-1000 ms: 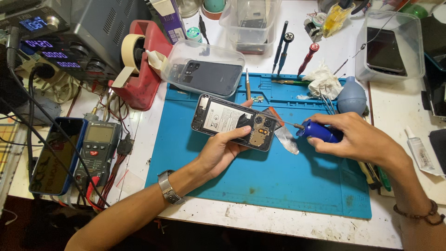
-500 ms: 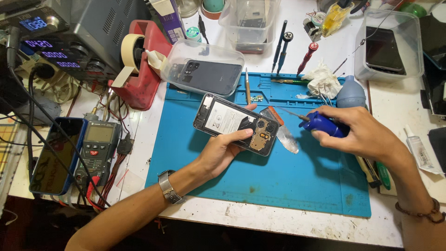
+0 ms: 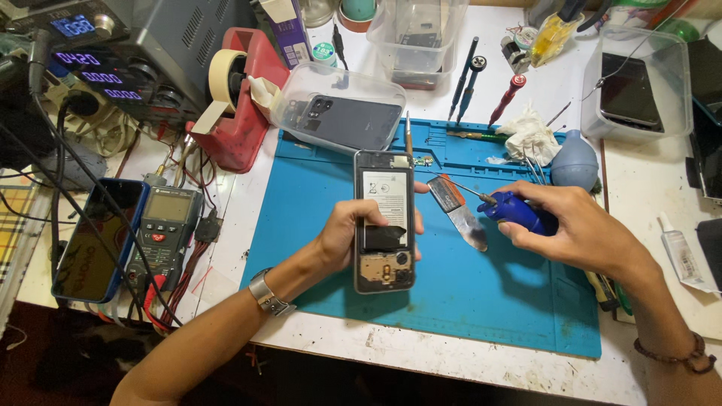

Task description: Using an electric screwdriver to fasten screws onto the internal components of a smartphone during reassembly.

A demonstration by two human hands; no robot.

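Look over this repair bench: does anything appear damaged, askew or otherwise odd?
The phone in the left hand has its back cover off, so the battery and inner parts show. The right hand holds a blue-handled screwdriver beside it. A crumpled white tissue lies at the blue mat's top edge. Nothing looks spilled.

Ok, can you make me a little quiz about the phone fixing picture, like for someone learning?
1. True or false: the left hand holds the opened phone above the blue mat.
2. What does the right hand grip? A) blue-handled screwdriver B) scissors C) tape roll
3. Fill in: the grey phone back cover lies under a clear plastic ____.

Key: 1 true; 2 A; 3 tub, turned upside down.
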